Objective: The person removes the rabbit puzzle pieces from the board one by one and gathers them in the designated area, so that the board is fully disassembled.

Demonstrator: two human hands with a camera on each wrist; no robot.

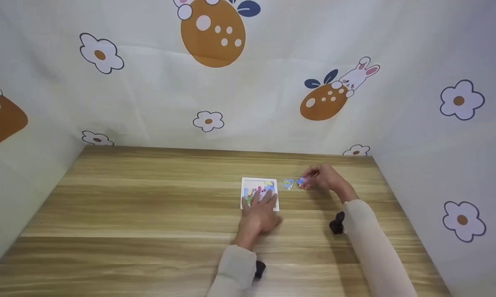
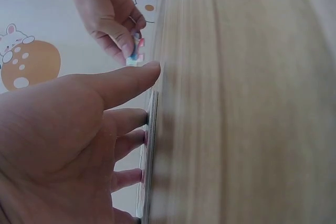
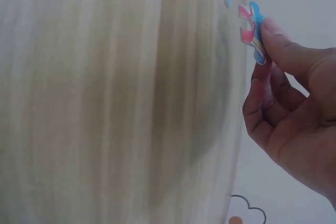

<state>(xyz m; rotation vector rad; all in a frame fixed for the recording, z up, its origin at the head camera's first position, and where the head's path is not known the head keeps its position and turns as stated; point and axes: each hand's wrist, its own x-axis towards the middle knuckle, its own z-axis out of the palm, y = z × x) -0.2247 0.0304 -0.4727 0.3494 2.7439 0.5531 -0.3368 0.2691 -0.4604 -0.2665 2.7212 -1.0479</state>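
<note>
a white-rimmed picture puzzle board is laid flat on the wooden table, and its near part is covered by the left hand. the fingers of that hand are spread and extended, with their tips rested on the board's face; nothing is grasped by them. by the right hand, to the right of the board, a small blue-and-pink puzzle piece is pinched between thumb and fingers, apparently lifted off the wood. between the board and that hand, more loose puzzle pieces are left on the table; their exact number cannot be told.

the board is judged to be partly filled: colored sections are seen near its right side and around the fingers, while a paler area toward the far edge may be unfilled. what is hidden under the palm cannot be judged.
</note>
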